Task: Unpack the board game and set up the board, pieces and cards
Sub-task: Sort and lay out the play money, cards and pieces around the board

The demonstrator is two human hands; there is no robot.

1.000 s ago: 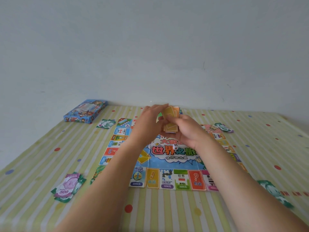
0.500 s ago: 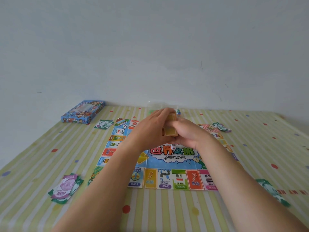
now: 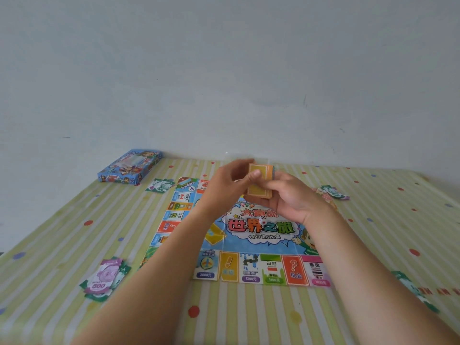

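I saw that the card stack [image 3: 258,188], edge-on a moment before, faced me above the 12 o'clock half of the board [image 3: 261,245], gripped by the right hand [image 3: 293,199] and pinched by the left hand [image 3: 224,186], so probably ready for placing.

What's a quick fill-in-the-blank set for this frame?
1. The card stack is held by ____ hands, the left hand and the right hand.
2. The white die lies at the ____ of the game board.
3. The purple note on the near-left pile reads ____.
4. The blue game box lies to the far ____ of the board.

Missing words: both; centre; 500; left.
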